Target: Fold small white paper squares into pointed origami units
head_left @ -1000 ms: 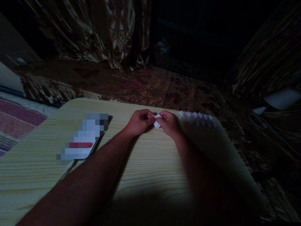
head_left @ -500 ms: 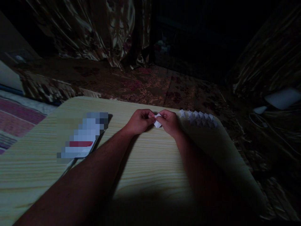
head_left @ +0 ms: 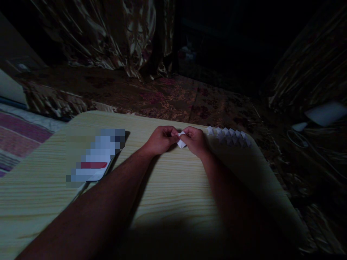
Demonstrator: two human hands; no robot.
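A small folded white paper piece is pinched between both of my hands near the far edge of a pale wooden table. My left hand grips its left side with curled fingers. My right hand closes on its right side. Just right of my right hand lies a row of several small folded white paper pieces along the table's far right corner.
A flat blurred white and red object lies on the table's left part. Patterned dark fabric covers the floor beyond the table. A striped pink mat is at the left, white objects and cables at the right.
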